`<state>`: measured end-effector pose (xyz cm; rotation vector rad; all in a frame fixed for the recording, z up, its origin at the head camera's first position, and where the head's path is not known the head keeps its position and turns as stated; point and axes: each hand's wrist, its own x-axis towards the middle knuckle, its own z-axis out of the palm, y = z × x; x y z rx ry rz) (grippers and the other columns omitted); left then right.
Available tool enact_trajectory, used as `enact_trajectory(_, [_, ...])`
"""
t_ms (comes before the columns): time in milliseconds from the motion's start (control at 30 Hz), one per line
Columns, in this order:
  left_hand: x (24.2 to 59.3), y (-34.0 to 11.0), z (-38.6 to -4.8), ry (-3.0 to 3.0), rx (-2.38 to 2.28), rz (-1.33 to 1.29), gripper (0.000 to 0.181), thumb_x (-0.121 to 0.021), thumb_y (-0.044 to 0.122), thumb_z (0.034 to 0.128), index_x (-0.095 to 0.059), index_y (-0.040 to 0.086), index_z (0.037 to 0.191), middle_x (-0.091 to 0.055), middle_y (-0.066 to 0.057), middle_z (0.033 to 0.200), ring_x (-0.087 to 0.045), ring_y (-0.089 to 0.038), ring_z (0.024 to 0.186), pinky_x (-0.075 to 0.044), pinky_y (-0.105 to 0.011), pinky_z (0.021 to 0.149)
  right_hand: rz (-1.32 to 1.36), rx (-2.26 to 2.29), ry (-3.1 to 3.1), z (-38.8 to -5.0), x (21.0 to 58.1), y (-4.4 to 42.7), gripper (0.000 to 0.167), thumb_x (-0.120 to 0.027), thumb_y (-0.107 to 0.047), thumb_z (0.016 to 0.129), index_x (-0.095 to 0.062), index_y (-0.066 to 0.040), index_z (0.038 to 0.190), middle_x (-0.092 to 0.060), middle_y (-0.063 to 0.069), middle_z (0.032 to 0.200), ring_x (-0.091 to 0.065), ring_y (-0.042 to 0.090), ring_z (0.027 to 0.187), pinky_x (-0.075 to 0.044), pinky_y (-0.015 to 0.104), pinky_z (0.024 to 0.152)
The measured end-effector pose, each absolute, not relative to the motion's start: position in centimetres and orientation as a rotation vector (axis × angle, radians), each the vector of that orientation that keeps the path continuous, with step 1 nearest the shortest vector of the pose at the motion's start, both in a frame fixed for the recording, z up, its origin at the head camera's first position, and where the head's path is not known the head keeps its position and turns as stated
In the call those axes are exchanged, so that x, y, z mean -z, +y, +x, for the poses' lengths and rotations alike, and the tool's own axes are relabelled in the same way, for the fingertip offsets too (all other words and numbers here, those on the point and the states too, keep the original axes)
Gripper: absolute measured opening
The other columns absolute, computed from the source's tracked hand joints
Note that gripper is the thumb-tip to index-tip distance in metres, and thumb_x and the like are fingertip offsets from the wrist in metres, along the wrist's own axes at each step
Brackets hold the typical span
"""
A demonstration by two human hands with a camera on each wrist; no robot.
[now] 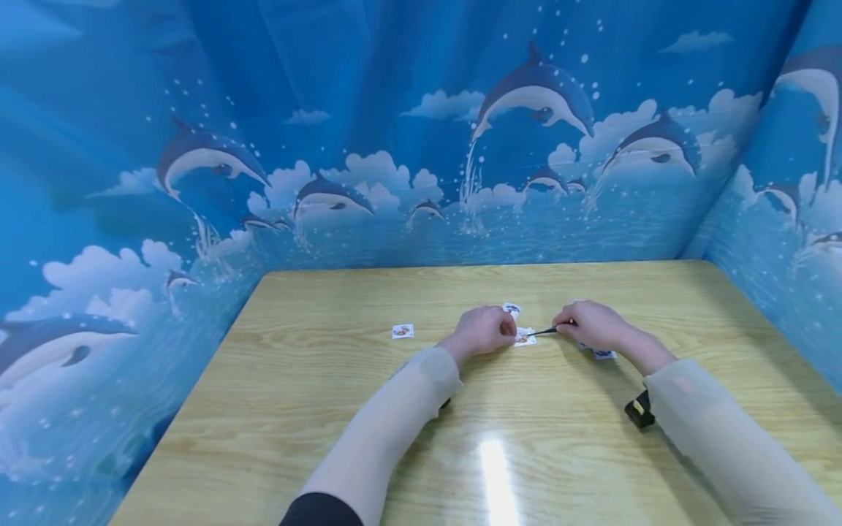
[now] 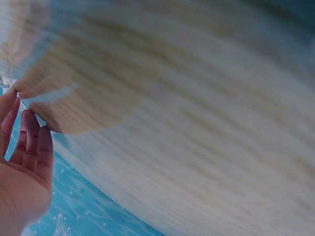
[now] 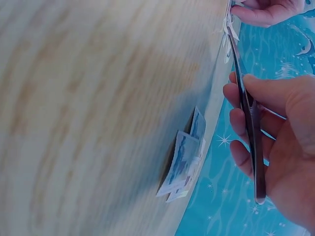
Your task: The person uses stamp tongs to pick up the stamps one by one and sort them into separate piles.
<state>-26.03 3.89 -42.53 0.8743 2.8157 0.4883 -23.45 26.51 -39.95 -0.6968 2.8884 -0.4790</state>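
My right hand [image 1: 592, 325] holds dark metal tweezers [image 3: 251, 118] between thumb and fingers. The tweezers' tips reach a small white picture card [image 1: 526, 337] with an orange print. At that card's left edge, my left hand [image 1: 483, 332] pinches it between thumb and fingertips; the left wrist view shows the same hand [image 2: 29, 172] with its other fingers loosely bent. Just behind lies another small card [image 1: 511, 309], partly hidden by the left hand. Under and beside the right hand are several overlapping cards [image 3: 179, 160] with blue prints, mostly covered in the head view.
One more small picture card [image 1: 403, 331] lies alone to the left on the wooden table [image 1: 316, 409]. A blue dolphin-print curtain [image 1: 395, 109] hangs behind the table and at its sides. Black wrist-camera mounts [image 1: 639, 410] sit under the sleeves.
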Motion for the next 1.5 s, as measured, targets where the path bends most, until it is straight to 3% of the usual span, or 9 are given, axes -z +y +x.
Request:
enact_trajectory(633, [42.5, 3.6, -26.1, 2.802, -0.561, 0.877, 0.006, -0.072, 0.031, 0.0888, -0.073, 0.025, 0.091, -0.061, 0.016, 0.082, -0.055, -0.001, 0.079, -0.043, -0.02, 0.076, -0.674, 0.507, 2.923, -23.0, 39.9, 26.5, 0.017, -0.061, -0.006, 0.094, -0.072, 0.001, 0.105, -0.069, 0.012, 0.097, -0.064, 0.027, 0.086, -0.052, 0.046, 0.075])
enact_trajectory(800, [42.2, 2.9, -26.2, 2.759, -0.65, 0.901, 0.006, -0.072, 0.029, 0.0895, -0.073, 0.024, 0.091, -0.064, 0.014, 0.089, -0.056, -0.002, 0.084, -0.043, -0.021, 0.08, -0.66, 0.536, 2.912, -22.9, 39.6, 26.5, 0.019, -0.06, -0.007, 0.095, -0.071, 0.002, 0.107, -0.068, 0.013, 0.099, -0.063, 0.022, 0.083, -0.052, 0.043, 0.072])
enact_trajectory(1033, [41.7, 0.7, -26.7, 2.731, -0.723, 0.926, 0.009, -0.07, 0.028, 0.091, -0.074, 0.021, 0.095, -0.065, 0.011, 0.091, -0.058, -0.005, 0.084, -0.046, -0.023, 0.076, -0.646, 0.592, 2.936, -22.7, 39.0, 25.8, 0.021, -0.058, -0.008, 0.096, -0.07, 0.002, 0.109, -0.069, 0.017, 0.104, -0.065, 0.029, 0.09, -0.051, 0.048, 0.078])
enact_trajectory(1500, [40.9, -6.5, -26.6, 2.729, -0.858, 0.816, 0.013, -0.073, 0.026, 0.0889, -0.074, 0.019, 0.099, -0.064, 0.008, 0.091, -0.059, -0.008, 0.079, -0.049, -0.028, 0.07, -0.803, 0.799, 2.868, -23.0, 39.4, 20.7, 0.018, -0.058, -0.004, 0.095, -0.071, 0.006, 0.104, -0.07, 0.015, 0.096, -0.064, 0.019, 0.077, -0.052, 0.039, 0.071])
